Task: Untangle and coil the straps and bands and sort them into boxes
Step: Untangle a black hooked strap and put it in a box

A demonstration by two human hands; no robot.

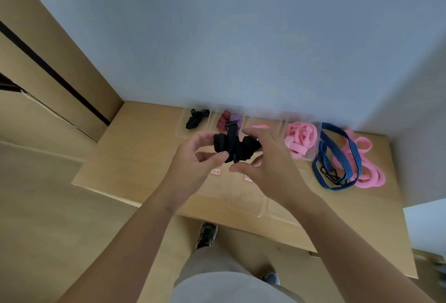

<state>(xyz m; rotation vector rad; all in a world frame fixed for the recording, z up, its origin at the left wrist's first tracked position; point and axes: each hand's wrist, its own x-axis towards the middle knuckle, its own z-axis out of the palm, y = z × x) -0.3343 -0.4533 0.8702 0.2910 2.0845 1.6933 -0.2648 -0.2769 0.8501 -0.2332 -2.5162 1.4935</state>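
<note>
Head view: our left hand (193, 157) and right hand (264, 165) both gripped one black strap bundle (231, 147) above the table (135, 157). Four clear boxes (282, 124) lined the wall, holding a black strap (196, 118), red-striped bands (223, 120), a pink piece (259, 126) and pink coils (300, 138). One blue strap (337, 157) lay loose beside them. Two labels (215, 171) were unreadable.

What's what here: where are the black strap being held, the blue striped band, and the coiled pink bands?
black strap (237, 148): head view, middle of the bundle.
blue striped band (323, 150): head view, its left fold.
coiled pink bands (300, 134): head view, centre of the top coil.
</note>
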